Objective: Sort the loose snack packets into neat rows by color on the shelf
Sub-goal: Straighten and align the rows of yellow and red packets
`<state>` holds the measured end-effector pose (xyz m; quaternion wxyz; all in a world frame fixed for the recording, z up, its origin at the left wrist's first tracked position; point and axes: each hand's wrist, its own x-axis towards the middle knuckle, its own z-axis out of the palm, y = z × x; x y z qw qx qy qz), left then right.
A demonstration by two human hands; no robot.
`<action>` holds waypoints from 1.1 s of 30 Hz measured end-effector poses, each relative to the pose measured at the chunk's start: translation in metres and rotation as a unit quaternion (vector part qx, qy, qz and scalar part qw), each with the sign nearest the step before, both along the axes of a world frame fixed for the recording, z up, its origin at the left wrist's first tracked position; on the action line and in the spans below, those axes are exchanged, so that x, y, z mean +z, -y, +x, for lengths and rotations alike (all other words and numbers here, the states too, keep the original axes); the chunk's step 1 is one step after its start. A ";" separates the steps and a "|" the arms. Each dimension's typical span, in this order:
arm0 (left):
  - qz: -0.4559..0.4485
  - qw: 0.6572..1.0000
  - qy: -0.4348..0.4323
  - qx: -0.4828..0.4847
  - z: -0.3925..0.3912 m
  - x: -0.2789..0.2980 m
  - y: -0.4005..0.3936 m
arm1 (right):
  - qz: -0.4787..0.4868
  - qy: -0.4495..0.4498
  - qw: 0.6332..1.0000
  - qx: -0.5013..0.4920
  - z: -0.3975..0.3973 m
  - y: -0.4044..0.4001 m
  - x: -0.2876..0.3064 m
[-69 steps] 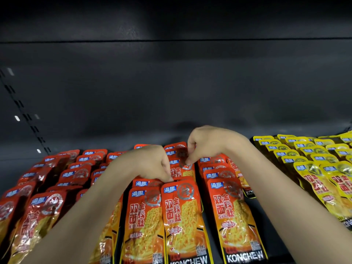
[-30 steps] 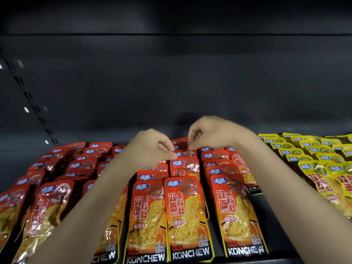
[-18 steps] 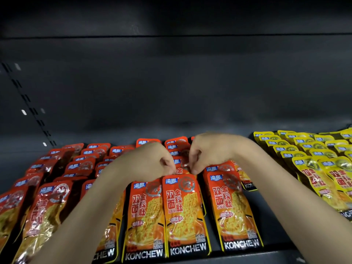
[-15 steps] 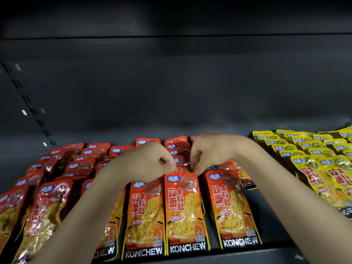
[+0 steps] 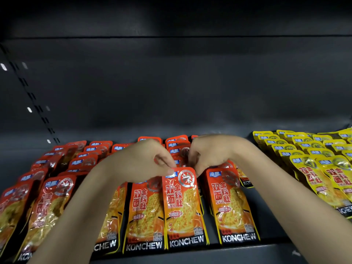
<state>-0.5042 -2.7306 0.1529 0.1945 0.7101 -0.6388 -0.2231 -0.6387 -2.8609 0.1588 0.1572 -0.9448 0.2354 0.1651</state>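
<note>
Both hands at top edge of one glossy red-orange foil snack packet, front of centre row

Left hand pinches its top left corner, thumb on the foil; right hand fingers curled at the top right corner, grip hidden. Packet lies flat on dark metal shelf among red rows; yellow foil packets in rows to the right
</note>
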 end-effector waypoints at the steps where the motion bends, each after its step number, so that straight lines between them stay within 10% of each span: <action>1: -0.006 1.000 -0.012 -0.001 0.000 0.001 -0.002 | -0.005 0.005 1.000 -0.004 0.000 0.000 0.000; 33: 0.009 0.997 -0.081 0.000 0.003 0.004 -0.019 | 0.054 0.012 0.997 0.051 0.012 -0.002 -0.006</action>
